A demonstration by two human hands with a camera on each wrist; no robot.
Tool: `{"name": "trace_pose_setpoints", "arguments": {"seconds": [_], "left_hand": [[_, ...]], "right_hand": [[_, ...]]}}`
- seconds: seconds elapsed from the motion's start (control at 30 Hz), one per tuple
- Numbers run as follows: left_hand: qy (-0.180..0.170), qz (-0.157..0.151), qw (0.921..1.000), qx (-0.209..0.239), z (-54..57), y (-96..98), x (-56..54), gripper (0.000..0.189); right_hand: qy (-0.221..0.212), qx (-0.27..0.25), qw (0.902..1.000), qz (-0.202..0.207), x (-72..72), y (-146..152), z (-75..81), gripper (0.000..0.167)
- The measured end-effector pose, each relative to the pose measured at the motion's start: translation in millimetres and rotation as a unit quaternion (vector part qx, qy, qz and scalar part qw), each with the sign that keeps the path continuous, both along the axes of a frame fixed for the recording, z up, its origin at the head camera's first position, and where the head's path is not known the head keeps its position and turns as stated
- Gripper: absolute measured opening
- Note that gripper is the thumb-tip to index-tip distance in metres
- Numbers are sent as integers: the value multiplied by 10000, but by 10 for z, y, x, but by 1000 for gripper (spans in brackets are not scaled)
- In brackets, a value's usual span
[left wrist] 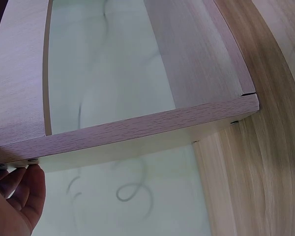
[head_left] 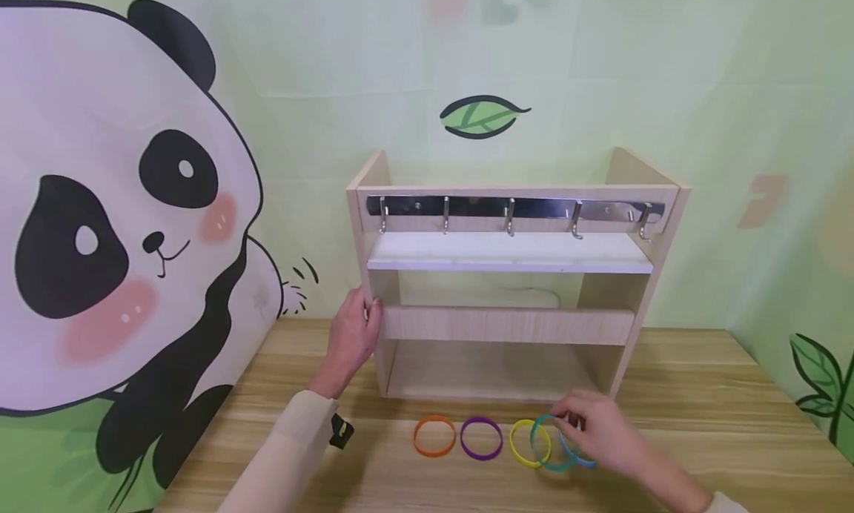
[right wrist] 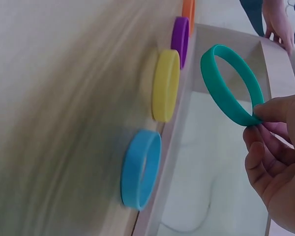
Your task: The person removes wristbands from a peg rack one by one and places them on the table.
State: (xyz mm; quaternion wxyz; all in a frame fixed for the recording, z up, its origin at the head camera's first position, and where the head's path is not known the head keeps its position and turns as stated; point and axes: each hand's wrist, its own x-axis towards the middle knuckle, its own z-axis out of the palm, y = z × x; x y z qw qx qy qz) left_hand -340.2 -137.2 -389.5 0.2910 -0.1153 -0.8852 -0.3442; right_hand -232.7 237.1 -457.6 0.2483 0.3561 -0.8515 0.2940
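Note:
My right hand (head_left: 603, 433) pinches a teal wristband (right wrist: 226, 93) between thumb and fingers, held above the table. Beneath it lie a yellow wristband (head_left: 512, 445) and a light blue wristband (right wrist: 132, 172), the blue one partly hidden by the hand in the head view. Farther left are a purple wristband (head_left: 482, 459) and an orange wristband (head_left: 435, 454). My left hand (head_left: 352, 331) holds the left side panel of a wooden shelf (head_left: 507, 326); in the left wrist view its bent fingers (left wrist: 35, 189) touch that panel.
A metal hook rail (head_left: 460, 206) with several hooks runs across the top front of the shelf. Below it is a white shelf board (head_left: 507, 253). Everything stands on a wood-grain table (head_left: 707, 424), before a backdrop with a panda drawing (head_left: 133, 224).

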Motion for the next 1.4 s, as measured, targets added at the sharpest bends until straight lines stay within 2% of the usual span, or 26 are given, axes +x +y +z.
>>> {"name": "trace_pose_setpoints", "arguments": {"seconds": [0.13, 0.43, 0.63, 0.83, 1.0, 1.2, 1.4], "left_hand": [[6, -8, 10000, -11, -10, 3, -8, 29], [-44, -27, 10000, -24, -23, 29, -1, 30], [72, -11, 10000, -61, -14, 50, 0, 29], [-22, -59, 10000, -67, -2, 72, 2, 30], [-97, -86, 9999, -10, -4, 70, -3, 30], [45, -77, 10000, 10, -21, 41, -17, 25], [-1, 8, 10000, 47, -21, 8, -16, 24]], "right_hand": [[-82, 96, 9999, 113, 27, -72, -57, 21], [-882, 257, 9946, 484, 124, -239, -196, 15], [-1189, 412, 9898, 671, 145, -346, -294, 13], [-1237, 519, 9856, 1030, 162, -458, -349, 13], [-1269, 685, 9828, 1154, 159, -526, -386, 9], [-1079, 1084, 9790, 1349, 116, -605, -389, 9], [-1476, 1302, 9701, 1422, 65, -650, -362, 6]]}}
